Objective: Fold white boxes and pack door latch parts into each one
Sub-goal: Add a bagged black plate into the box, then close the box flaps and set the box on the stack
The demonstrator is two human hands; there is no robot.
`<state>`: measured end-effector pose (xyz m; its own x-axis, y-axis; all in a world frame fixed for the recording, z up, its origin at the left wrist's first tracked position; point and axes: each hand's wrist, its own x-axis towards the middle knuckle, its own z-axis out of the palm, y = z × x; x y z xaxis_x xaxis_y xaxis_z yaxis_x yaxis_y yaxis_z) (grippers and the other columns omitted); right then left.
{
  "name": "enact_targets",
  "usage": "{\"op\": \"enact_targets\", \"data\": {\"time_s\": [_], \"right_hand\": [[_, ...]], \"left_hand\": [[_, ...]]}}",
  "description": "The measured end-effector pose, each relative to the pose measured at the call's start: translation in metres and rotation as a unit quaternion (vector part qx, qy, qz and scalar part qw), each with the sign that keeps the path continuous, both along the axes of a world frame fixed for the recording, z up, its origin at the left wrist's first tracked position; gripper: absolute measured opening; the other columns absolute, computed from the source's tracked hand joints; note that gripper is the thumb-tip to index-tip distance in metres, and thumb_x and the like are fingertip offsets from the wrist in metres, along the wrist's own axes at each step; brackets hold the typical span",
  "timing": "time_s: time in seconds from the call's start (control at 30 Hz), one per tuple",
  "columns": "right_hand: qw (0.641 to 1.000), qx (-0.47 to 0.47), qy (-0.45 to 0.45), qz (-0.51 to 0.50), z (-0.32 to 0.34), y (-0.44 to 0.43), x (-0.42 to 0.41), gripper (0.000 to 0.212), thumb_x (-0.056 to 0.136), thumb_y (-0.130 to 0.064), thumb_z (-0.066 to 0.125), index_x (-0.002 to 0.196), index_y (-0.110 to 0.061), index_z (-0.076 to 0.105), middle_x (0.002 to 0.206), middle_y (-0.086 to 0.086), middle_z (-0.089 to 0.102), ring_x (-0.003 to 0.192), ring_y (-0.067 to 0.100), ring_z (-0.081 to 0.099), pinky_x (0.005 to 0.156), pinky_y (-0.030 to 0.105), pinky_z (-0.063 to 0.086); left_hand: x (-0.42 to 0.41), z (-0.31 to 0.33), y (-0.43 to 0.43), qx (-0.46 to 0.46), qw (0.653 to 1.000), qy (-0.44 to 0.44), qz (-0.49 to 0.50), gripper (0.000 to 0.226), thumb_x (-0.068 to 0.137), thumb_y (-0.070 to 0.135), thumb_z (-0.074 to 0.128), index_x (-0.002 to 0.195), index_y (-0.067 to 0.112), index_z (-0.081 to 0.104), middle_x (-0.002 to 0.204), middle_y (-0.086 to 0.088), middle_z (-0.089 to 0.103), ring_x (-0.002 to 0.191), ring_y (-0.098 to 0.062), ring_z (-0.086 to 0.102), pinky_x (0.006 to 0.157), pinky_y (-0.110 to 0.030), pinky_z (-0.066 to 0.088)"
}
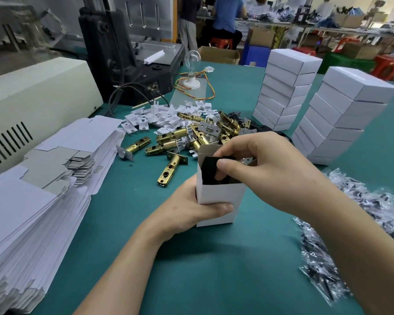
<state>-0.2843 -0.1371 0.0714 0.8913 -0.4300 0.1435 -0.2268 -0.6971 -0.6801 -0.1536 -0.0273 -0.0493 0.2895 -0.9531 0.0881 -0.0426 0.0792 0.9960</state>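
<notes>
Green table (pixel 214 258), packing in progress. Along its left edge lies one deep pile of flat box blanks (pixel 32 201), far too many to count and still unfolded, so most of the work appears to remain. Toward the far right corner stand two stacks of closed white boxes (pixel 287 87), each roughly eight high, judged finished. Clear bags of small dark parts (pixel 323 264) litter the right edge. At centre, a heap of brass latches (pixel 203 130) awaits packing, with three lying apart. Near the middle, one open white box (pixel 221 194) stands upright, the left hand (pixel 191 208) wrapped round it. The right hand (pixel 259 160) pinches a black part (pixel 210 169) into its mouth.
</notes>
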Motion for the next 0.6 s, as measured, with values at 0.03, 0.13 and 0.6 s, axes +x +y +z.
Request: {"op": "enact_targets", "data": {"time_s": [0.03, 0.13, 0.6], "right_hand": [[1.000, 0.000, 0.000, -0.002, 0.0008, 0.0004, 0.0000, 0.012, 0.096, -0.017, 0.067, 0.094, -0.024, 0.077, 0.078, -0.012, 0.077, 0.066, -0.008, 0.066, 0.060, 0.007, 0.048], [1.000, 0.014, 0.024, -0.008, 0.0006, 0.0010, 0.0007, 0.013, 0.098, -0.016, 0.065, 0.095, -0.022, 0.076, 0.078, -0.009, 0.076, 0.053, -0.009, 0.060, 0.047, 0.004, 0.040], [0.998, -0.042, 0.022, -0.044, -0.0016, -0.0010, 0.0004, 0.011, 0.096, -0.022, 0.067, 0.094, -0.029, 0.075, 0.087, -0.014, 0.074, 0.089, 0.000, 0.067, 0.079, 0.016, 0.050]], "left_hand": [[0.0001, 0.0003, 0.0000, 0.001, 1.000, 0.001, -0.002, 0.045, 0.087, 0.013, 0.077, 0.101, 0.055, 0.067, 0.094, 0.024, 0.070, 0.092, 0.004, 0.065, 0.078, -0.015, 0.052], [0.0005, -0.0012, -0.0003, 0.001, 1.000, 0.003, -0.003, 0.044, 0.086, 0.013, 0.078, 0.104, 0.052, 0.067, 0.097, 0.021, 0.071, 0.095, 0.002, 0.065, 0.082, -0.017, 0.053], [0.0014, -0.0034, -0.0011, 0.033, 0.999, 0.024, 0.019, 0.046, 0.085, 0.017, 0.082, 0.126, 0.027, 0.064, 0.115, -0.001, 0.075, 0.110, -0.017, 0.071, 0.091, -0.030, 0.058]]}}
